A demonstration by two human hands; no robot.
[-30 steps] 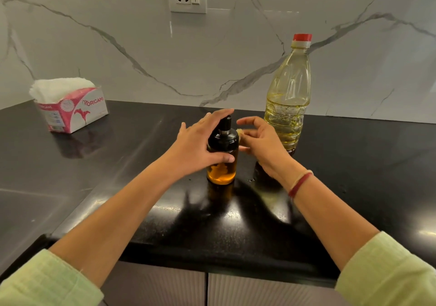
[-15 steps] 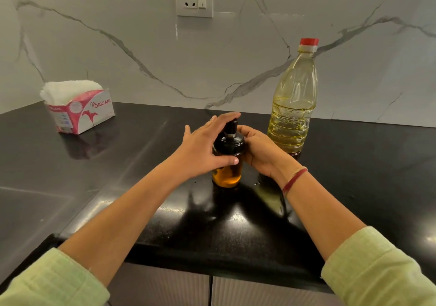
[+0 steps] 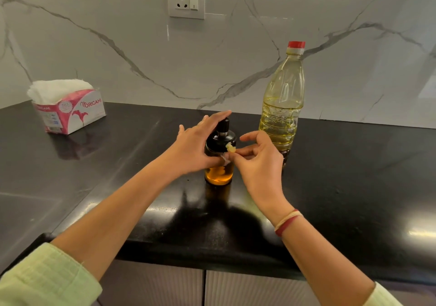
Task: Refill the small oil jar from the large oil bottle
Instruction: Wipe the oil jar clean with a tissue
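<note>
1. We see the left hand (image 3: pixel 195 147) clamped on the small oil jar (image 3: pixel 219 176). Its thumb curls across the jar's front just under the black top (image 3: pixel 223 138), and its fingers reach up along the left side of the top's knob.
2. The right hand (image 3: pixel 262 164) sits just beside the jar on its right, fingers loosely curled, with fingertips at the jar's shoulder. A small pale bit (image 3: pixel 230 147) shows right there. We cannot tell what it is, nor whether this hand pinches it or only touches it.
3. The jar stands upright on the black worktop (image 3: pixel 354 176), between the two hands. Its lower glass holds a shallow layer of amber oil, and its upper part is dark.
4. Red and pale wrist bands (image 3: pixel 286 222) circle the right wrist. A light green sleeve (image 3: pixel 44 279) covers each arm at the bottom corners of the view.
5. The large oil bottle (image 3: pixel 283 98) stands upright behind the right hand, to the right of the jar and farther back, near the wall. Its red cap (image 3: pixel 296 44) is on, and yellow oil fills it to roughly half its height.
6. Well apart at the far left, a pink-and-white tissue box (image 3: pixel 75 114) rests on the worktop with white tissues standing out of its top.
7. Behind everything rises a white marble wall (image 3: pixel 118 58) with grey veins, carrying a white wall socket (image 3: pixel 186 0) above the jar.
8. Below the worktop's front edge we make out ribbed cabinet doors (image 3: pixel 165 287).
</note>
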